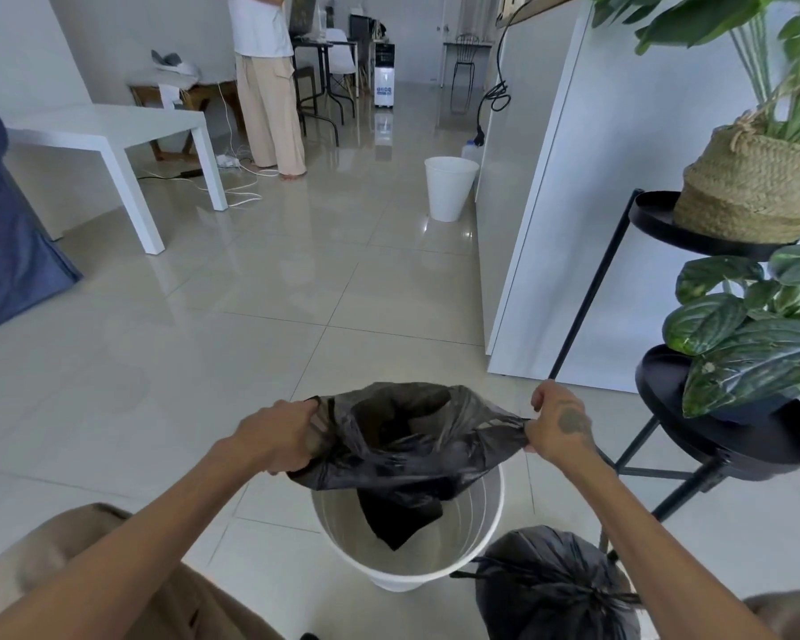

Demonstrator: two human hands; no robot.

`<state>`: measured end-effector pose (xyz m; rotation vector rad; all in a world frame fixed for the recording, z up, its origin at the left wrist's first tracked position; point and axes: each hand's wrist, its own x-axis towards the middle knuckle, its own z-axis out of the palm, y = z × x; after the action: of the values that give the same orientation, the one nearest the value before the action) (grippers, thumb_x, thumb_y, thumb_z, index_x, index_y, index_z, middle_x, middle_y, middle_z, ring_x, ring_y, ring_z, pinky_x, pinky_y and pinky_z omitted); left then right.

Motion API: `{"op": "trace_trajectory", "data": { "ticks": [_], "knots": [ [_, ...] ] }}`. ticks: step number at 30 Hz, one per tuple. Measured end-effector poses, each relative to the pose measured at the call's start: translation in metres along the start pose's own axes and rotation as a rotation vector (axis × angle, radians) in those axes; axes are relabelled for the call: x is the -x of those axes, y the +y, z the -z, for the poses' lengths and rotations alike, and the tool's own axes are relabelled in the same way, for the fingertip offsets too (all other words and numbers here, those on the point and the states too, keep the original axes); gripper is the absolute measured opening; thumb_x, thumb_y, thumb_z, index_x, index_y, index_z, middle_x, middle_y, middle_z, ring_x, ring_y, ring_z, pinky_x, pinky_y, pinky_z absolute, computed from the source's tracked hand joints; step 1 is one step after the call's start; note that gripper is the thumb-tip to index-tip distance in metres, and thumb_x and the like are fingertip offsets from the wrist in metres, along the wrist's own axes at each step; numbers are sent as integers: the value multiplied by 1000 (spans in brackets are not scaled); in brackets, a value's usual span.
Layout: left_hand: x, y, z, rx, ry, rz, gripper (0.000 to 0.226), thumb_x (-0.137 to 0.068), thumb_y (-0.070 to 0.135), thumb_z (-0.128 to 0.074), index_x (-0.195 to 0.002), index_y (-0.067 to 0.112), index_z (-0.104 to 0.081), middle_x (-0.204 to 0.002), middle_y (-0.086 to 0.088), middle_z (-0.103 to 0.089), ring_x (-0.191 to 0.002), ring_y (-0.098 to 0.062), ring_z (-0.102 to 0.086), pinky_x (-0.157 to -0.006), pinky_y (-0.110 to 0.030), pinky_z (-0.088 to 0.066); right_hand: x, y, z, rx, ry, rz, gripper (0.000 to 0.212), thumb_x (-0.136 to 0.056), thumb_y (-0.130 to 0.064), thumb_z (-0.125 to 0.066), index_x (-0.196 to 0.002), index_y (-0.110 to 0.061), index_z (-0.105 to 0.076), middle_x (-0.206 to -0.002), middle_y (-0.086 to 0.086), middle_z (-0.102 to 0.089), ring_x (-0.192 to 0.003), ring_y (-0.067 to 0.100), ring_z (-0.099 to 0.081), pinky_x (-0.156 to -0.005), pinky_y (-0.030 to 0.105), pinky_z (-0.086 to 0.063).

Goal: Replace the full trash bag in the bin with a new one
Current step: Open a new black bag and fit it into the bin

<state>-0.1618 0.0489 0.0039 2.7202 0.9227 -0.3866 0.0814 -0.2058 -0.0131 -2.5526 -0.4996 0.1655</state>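
**New bag over the bin**

From my head camera, I see both of my hands holding a new black bag (403,436). My left hand (278,438) is closed tight on the left edge of the bag. My right hand (560,427) is closed tight on the right edge. I am pulling the top of the bag wide, so its mouth is open. The bottom of the bag hangs down inside the white bin (486,515). The top of the bag is above the rim, not folded over it.

The bin stands on the floor (204,362), near me. The full bag (550,588) is tied shut. It sits on the floor just beside the bin, on the right and close to me.

On the right is a black plant stand (721,445) with a straw basket (749,187) and green leaves. Far off stands another white bin (449,187), next to a white cabinet (573,200). On the far left is a white table (112,131), and a person (269,85) stands behind it.
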Motion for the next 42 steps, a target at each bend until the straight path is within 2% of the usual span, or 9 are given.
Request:
{"op": "trace_trajectory", "data": {
  "ticks": [5,9,15,20,25,29,34,37,42],
  "knots": [
    [6,7,5,41,-182,-36,61,-65,4,-65,-119,17,-42,-86,-14,-66,-51,-22,-59,-41,-26,-46,-3,-11,10,-365,-56,-101,25,-85,11,-64,-93,-10,-54,-106,15,-58,-73,25,-67,-59,37,-64],
    [12,18,-2,265,-272,-109,81,-58,-2,-72,-127,23,-40,-102,-22,-70,-59,-25,-62,-48,-30,-52,20,-23,2,-711,50,-15,43,-89,-7,-70,-124,-22,-51,-130,4,-54,-111,18,-61,-73,23,-54],
    [28,24,-7,790,-345,-77,99,-55,-15,-71,-135,36,-40,-101,-22,-61,-70,-27,-55,-60,-37,-47,85,-31,-20,-344,120,338,19,-92,-39,-62,-106,-27,-57,-83,-15,-66,-69,-5,-62,-67,16,-57],
    [39,49,-22,1102,-302,8,105,-55,-17,-75,-135,38,-37,-110,-13,-64,-85,-29,-67,-57,-32,-55,106,-57,-51,-61,-165,226,84,-73,-91,-35,-130,-30,-45,-91,-8,-72,-92,20,-71,-82,39,-57],
    [43,64,-25,1299,-176,77,105,-60,-23,-73,-136,38,-33,-118,-16,-63,-83,-33,-74,-59,-39,-61,91,-70,-61,195,-537,113,81,-76,-52,-72,-140,-21,-34,-136,12,-55,-123,37,-57,-99,42,-50],
    [42,54,-28,1322,-102,210,89,-72,-10,-77,-133,34,-31,-100,-22,-70,-57,-28,-70,-54,-39,-61,85,-58,-54,82,-451,147,68,-79,-10,-60,-141,-27,-39,-121,10,-63,-108,32,-64,-86,36,-55],
    [40,34,-32,879,118,262,34,-91,48,-63,-103,16,-63,-76,-10,-76,-46,-22,-67,-47,-30,-55,84,-35,-34,-332,-175,203,51,-88,8,-57,-129,-22,-51,-79,-9,-55,-67,2,-54,-56,9,-45],
    [33,24,-28,232,313,254,53,-95,63,-41,-89,18,-69,-85,-7,-71,-73,-28,-71,-67,-33,-55,85,-31,-17,-584,-95,180,61,-86,21,-47,-115,-32,-52,-79,3,-54,-65,9,-52,-57,12,-47],
    [28,26,-24,-154,306,130,44,-87,66,-52,-93,25,-70,-100,-1,-66,-89,-27,-68,-64,-31,-43,75,-40,0,-849,12,180,79,-80,31,-31,-108,-40,-51,-88,3,-55,-65,10,-57,-65,30,-55]
  ]
}}
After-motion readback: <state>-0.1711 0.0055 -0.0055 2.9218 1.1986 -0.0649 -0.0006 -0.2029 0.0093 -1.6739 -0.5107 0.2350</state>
